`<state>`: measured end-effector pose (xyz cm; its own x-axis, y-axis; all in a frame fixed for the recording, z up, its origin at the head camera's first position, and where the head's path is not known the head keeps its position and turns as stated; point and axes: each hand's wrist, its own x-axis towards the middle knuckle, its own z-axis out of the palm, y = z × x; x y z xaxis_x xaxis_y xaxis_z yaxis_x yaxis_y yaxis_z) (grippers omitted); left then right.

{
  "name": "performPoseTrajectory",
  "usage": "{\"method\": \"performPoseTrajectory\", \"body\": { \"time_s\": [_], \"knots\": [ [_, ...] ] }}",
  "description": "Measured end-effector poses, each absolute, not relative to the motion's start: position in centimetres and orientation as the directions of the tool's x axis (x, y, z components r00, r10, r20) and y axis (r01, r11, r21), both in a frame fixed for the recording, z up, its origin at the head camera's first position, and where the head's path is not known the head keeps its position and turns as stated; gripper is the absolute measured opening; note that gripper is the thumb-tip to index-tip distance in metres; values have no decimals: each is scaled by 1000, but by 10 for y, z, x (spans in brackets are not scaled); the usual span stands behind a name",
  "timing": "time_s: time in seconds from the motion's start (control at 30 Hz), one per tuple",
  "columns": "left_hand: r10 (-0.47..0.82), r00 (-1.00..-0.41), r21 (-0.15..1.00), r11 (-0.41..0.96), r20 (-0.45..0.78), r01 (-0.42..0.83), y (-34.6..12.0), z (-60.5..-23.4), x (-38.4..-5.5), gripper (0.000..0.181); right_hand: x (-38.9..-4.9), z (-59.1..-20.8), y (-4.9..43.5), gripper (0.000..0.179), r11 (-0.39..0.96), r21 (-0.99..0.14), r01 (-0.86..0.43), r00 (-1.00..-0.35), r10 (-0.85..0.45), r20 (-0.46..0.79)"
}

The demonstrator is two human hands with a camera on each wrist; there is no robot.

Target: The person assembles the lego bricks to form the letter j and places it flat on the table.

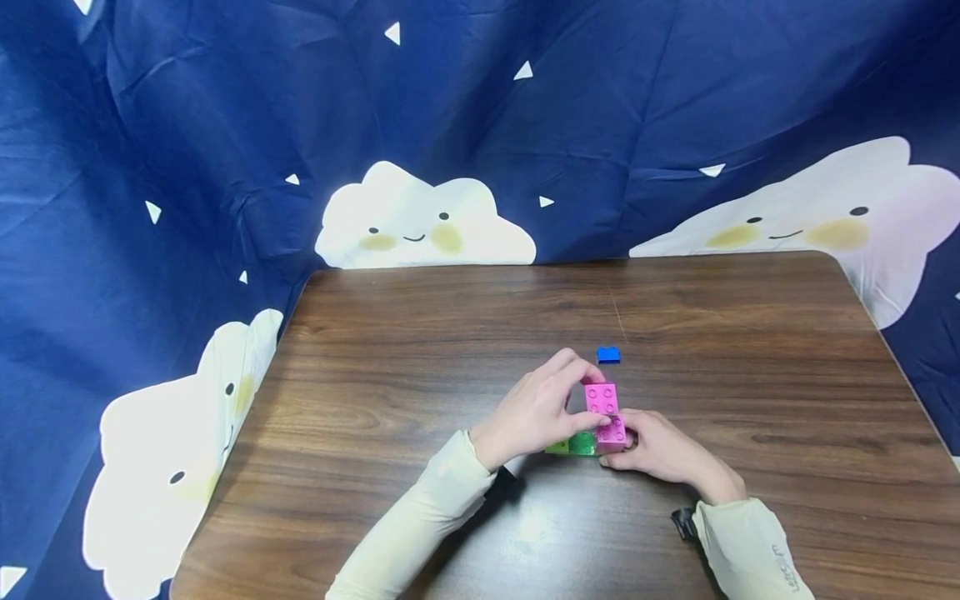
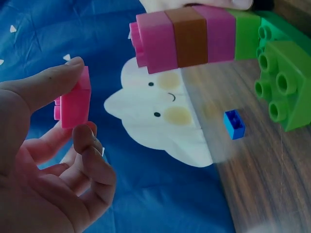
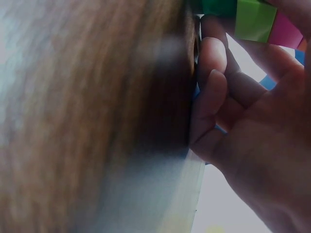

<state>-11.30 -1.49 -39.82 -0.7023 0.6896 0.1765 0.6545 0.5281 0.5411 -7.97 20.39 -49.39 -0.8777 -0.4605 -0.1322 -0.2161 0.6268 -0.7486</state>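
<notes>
My left hand [image 1: 528, 412] pinches a pink toy building brick [image 2: 75, 104] between thumb and fingertips. In the left wrist view a gap separates it from the top of a brick tower [image 2: 189, 39]. That tower stacks pink, brown, magenta and light green bricks on a dark green base [image 1: 582, 443]. A light green brick [image 2: 286, 85] sits on the same base beside the tower. My right hand [image 1: 663, 450] holds the tower from its right side, low by the table. In the right wrist view its other fingers [image 3: 211, 92] curl against the tabletop.
A small blue brick [image 1: 608, 356] lies on the wooden table [image 1: 420, 358] beyond the tower. Behind the table's far edge hangs a dark blue curtain [image 1: 585, 125] with white clouds. Dark bands sit near both sleeve cuffs.
</notes>
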Motion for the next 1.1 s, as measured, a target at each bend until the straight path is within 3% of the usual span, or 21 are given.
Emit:
{"method": "performPoseTrajectory", "body": {
  "time_s": [0.37,1.1],
  "knots": [
    [708,-684,506,531,178,680,-10,-404,-104,38,-81,-500,204,26,612,-757,-231,-888,-451,-94],
    [718,-694,474,595,47,649,-5,-415,-97,36,-79,-500,204,21,623,-742,-248,-891,-448,-78]
  ]
}}
